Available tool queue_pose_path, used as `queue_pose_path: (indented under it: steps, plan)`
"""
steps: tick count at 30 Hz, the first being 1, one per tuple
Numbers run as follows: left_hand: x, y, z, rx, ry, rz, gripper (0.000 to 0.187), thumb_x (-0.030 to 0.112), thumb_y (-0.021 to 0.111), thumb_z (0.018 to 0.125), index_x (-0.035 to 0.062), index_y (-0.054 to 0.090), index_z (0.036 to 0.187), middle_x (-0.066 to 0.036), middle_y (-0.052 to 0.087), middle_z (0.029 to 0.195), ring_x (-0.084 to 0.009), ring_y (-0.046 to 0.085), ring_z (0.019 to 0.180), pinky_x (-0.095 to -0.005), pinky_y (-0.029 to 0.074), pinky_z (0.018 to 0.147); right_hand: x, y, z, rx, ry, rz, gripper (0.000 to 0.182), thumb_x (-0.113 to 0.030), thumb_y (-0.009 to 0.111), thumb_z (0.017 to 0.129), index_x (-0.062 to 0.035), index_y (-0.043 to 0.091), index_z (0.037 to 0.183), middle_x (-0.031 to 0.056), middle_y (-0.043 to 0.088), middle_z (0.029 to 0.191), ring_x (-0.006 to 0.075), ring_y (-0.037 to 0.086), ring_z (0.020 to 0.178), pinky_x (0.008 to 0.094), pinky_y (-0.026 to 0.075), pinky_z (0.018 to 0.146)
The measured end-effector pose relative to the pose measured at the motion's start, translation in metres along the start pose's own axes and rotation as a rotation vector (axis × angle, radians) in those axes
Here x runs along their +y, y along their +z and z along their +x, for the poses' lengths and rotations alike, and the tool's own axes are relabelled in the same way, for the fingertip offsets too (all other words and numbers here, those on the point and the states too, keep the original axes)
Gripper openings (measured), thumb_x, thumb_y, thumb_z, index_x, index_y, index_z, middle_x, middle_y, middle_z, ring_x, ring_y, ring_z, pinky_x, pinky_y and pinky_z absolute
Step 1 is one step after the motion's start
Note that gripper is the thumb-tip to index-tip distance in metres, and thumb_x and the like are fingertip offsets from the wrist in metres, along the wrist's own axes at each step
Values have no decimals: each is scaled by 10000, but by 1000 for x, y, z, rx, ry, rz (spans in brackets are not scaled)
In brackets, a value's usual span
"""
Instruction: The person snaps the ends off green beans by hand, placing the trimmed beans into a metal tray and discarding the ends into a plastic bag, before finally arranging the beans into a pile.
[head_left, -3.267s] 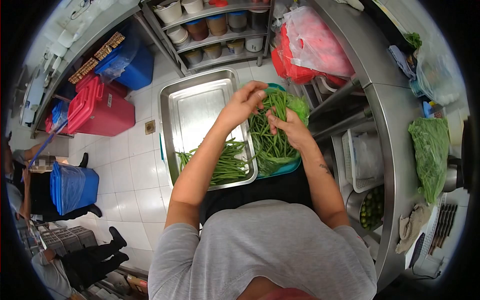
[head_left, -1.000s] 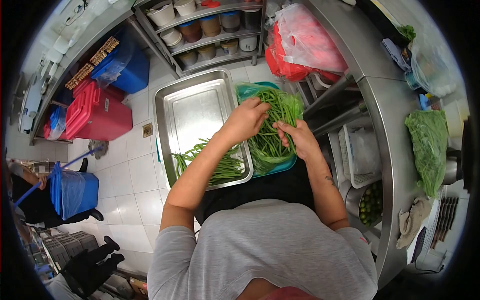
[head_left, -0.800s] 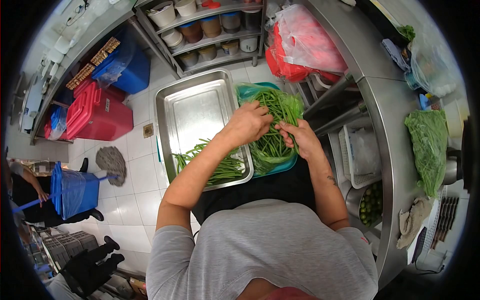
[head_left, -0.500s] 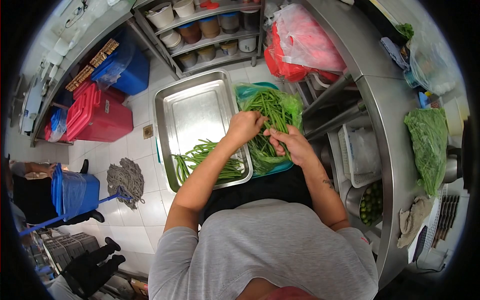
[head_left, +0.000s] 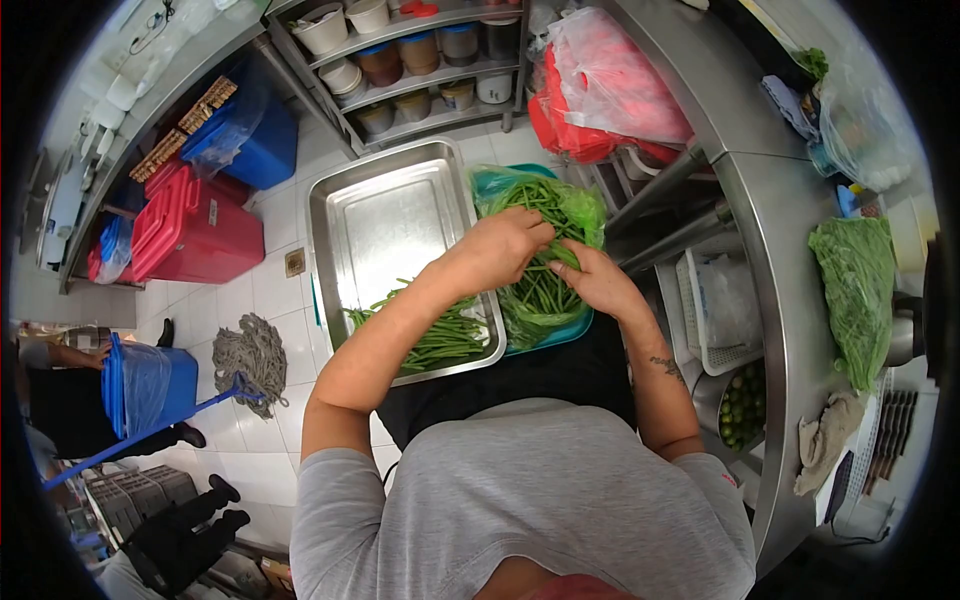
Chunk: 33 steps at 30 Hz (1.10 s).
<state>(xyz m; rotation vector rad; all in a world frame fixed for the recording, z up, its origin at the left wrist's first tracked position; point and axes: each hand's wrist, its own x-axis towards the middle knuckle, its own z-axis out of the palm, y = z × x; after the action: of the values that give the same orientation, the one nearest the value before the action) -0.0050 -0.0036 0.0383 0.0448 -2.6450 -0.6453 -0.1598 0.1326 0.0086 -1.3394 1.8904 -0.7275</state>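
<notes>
Long green beans (head_left: 545, 290) fill a green plastic bag (head_left: 585, 208) set in a teal tub (head_left: 577, 331). Over the bag, my left hand (head_left: 503, 247) has its fingers curled closed among the beans. My right hand (head_left: 592, 278) is closed on green beans beside it, thumb on top. A metal tray (head_left: 390, 215) lies left of the bag, with a pile of cut green beans (head_left: 440, 335) at its near end. The fingertips of my left hand are partly hidden.
Metal shelves (head_left: 400, 90) with tubs stand ahead. A steel counter (head_left: 745, 200) runs along the right. Red bags (head_left: 610, 90) lie ahead right. A mop (head_left: 250, 365), red bin (head_left: 200, 225) and blue bin (head_left: 155, 385) are left, with a person (head_left: 60, 390) beside the blue bin.
My left hand has moved slightly right and over the bag. My right hand has shifted a little, its fingers now more hidden. The distant person's mop handle has moved slightly.
</notes>
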Motion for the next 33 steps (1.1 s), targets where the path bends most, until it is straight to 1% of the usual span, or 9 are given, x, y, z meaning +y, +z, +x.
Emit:
queue_pose_path:
  steps: [2, 8, 13, 17, 21, 24, 27, 30, 33]
  plan:
    - [7, 7, -1, 78, -18, 44, 144, 18, 631, 718, 27, 539, 828, -132, 507, 796, -339, 535, 801, -441, 445, 675, 0, 0, -1, 4, -35, -19, 426, -291, 550, 905, 45, 520, 1165, 271, 617, 1030, 429, 570, 1010, 450, 454, 853]
    - [4, 57, -3, 461, -268, 28, 93, -20, 570, 713, 8, 546, 798, -164, 513, 762, -365, 535, 739, -448, 442, 645, -32, 22, -5, 150, 176, -129, 360, -206, 519, 923, 76, 478, 1143, 333, 587, 1004, 470, 553, 980, 509, 441, 820]
    - [-2, 78, -10, 589, -599, -293, 35, -9, 550, 731, -21, 523, 749, -207, 510, 732, -422, 516, 694, -480, 430, 643, -27, 40, -11, 132, 113, -59, 345, -226, 508, 932, 52, 457, 1129, 305, 611, 956, 459, 580, 937, 512, 451, 801]
    - [5, 48, -14, 526, -295, -54, 56, -14, 581, 732, 2, 552, 778, -154, 513, 742, -352, 527, 703, -425, 431, 617, 1, 36, -3, -6, 68, 248, 389, -254, 541, 919, 24, 478, 1182, 290, 607, 1030, 453, 572, 993, 478, 452, 850]
    - [9, 35, -11, 337, -58, 48, 98, 39, 628, 701, 27, 536, 731, -124, 478, 705, -331, 509, 692, -422, 428, 594, 0, 32, 1, -39, 48, 229, 429, -255, 541, 915, 40, 472, 1219, 298, 596, 1059, 449, 562, 1025, 466, 439, 882]
    - [12, 34, -10, 391, -177, 134, 82, 55, 613, 724, 15, 541, 724, -117, 504, 703, -322, 526, 685, -403, 430, 585, -14, 38, -5, 108, 37, 12, 443, -247, 528, 923, 65, 458, 1229, 304, 593, 1062, 451, 560, 1026, 467, 432, 889]
    - [0, 52, -10, 547, -577, -65, 86, 64, 586, 751, -4, 542, 723, -119, 544, 713, -314, 548, 676, -376, 430, 580, -40, 26, -8, 25, 86, 9, 454, -241, 501, 937, 83, 433, 1249, 321, 581, 1069, 461, 551, 1031, 480, 428, 885]
    - [-3, 49, -11, 519, -756, -299, 97, 68, 558, 750, -13, 541, 700, -179, 545, 699, -347, 552, 674, -427, 432, 626, -33, 31, -11, 84, 44, 38, 412, -233, 507, 943, 67, 447, 1220, 276, 613, 1050, 424, 586, 999, 463, 434, 878]
    - [-2, 30, -14, 454, -417, -241, 70, 55, 572, 773, 2, 553, 733, -128, 555, 729, -312, 558, 694, -373, 437, 593, -5, 29, -4, -70, 47, 491, 383, -212, 554, 931, 35, 463, 1208, 109, 588, 881, 204, 549, 754, 325, 443, 665]
